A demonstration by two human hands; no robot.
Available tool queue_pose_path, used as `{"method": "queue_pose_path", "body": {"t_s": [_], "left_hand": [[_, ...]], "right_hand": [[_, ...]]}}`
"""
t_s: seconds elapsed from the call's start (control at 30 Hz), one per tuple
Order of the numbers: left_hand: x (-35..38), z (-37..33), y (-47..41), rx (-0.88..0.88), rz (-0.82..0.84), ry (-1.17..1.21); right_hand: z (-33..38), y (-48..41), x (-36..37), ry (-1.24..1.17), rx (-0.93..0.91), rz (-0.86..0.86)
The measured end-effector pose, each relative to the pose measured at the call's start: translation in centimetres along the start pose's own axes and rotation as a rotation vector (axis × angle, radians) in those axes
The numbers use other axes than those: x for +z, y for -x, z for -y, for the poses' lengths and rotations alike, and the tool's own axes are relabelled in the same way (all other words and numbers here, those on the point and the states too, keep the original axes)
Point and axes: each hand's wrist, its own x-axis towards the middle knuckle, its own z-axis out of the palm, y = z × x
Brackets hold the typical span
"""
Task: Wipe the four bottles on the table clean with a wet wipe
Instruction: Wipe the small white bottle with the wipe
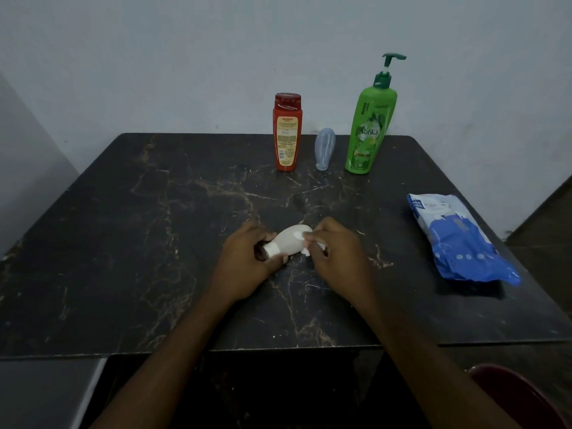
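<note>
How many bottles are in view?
4. The red bottle, the pale blue bottle and the green pump bottle stand in a row at the far side; the left hand holds the white bottle nearer. None seems hidden.

A dark marble-patterned table point(154, 243) (pale brown veins run across its top) stands before a plain light wall point(185, 57); a dark red rounded object point(520, 394) shows at the lower right corner
</note>
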Motion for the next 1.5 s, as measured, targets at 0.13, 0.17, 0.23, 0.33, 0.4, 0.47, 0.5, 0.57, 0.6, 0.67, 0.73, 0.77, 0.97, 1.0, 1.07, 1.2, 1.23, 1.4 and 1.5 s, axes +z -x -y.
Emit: {"method": "queue_pose_path", "body": {"t_s": [0.13, 0.17, 0.23, 0.33, 0.4, 0.47, 0.5, 0.57, 0.6, 0.67, 0.73, 0.77, 0.97, 1.0, 1.07, 1.2, 1.23, 1.4, 1.5], "left_hand": [[0.0, 0.0, -0.1, 0.015, 0.001, 0.016], [0.0, 0.0, -0.1, 0.019, 0.001, 0.024], [0.0, 0.0, 0.0, 0.027, 0.001, 0.034], [-0.1, 0.3, -0.1, 0.034, 0.002, 0.013], [-0.2, 0.4, -0.1, 0.036, 0.004, 0.01], [-0.2, 0.4, 0.0, 0.035, 0.006, 0.012], [-0.2, 0.4, -0.1, 0.035, 0.007, 0.01], [-0.1, 0.4, -0.1, 0.033, 0.009, 0.014], [-0.1, 0.3, -0.1, 0.031, 0.01, 0.014], [0.0, 0.3, -0.1, 0.029, 0.008, 0.004], [0.1, 0.3, -0.1, 0.024, 0.006, 0.003], [0.1, 0.3, -0.1, 0.022, 0.007, 0.008], [-0.2, 0.3, 0.0, 0.034, 0.006, 0.027], [-0.2, 0.4, 0.0, 0.035, 0.006, 0.029], [-0.1, 0.4, 0.0, 0.038, 0.008, 0.038], [-0.1, 0.4, 0.0, 0.043, 0.006, 0.039], [0.0, 0.3, 0.0, 0.041, 0.005, 0.037], [-0.1, 0.2, 0.0, 0.054, 0.015, 0.043], [-0.2, 0.2, 0.1, 0.051, 0.018, 0.032]], "right_hand": [[1.3, 0.5, 0.6, -0.05, -0.227, 0.079], [1.4, 0.5, 0.6, -0.053, -0.253, 0.095], [1.0, 0.5, 0.4, -0.043, -0.253, 0.113], [0.3, 0.4, 0.1, -0.006, -0.149, 0.076], [-0.3, -0.2, -0.2, 0.081, -0.033, 0.037], [-0.6, -0.5, -0.3, 0.127, 0.026, 0.012], [-0.3, -0.5, -0.3, 0.128, 0.019, 0.016], [0.7, -0.1, 0.0, 0.124, -0.057, 0.055], [1.3, 0.1, 0.2, 0.105, -0.109, 0.079], [2.0, 0.4, 0.4, 0.018, -0.186, 0.127], [2.1, 0.7, 0.2, -0.059, -0.226, 0.182], [2.0, 0.8, 0.0, -0.069, -0.232, 0.203], [0.0, 0.0, -0.6, 0.083, -0.082, 0.117], [-0.4, -0.2, -0.6, 0.11, -0.066, 0.107], [-0.8, -0.4, -0.5, 0.132, -0.025, 0.096], [-0.1, 0.1, 0.0, 0.116, -0.097, 0.081], [0.4, 0.3, 0.1, 0.083, -0.138, 0.099], [1.3, 0.7, 0.2, -0.016, -0.243, 0.12], [0.3, 0.6, 0.0, 0.06, -0.152, 0.054]]}}
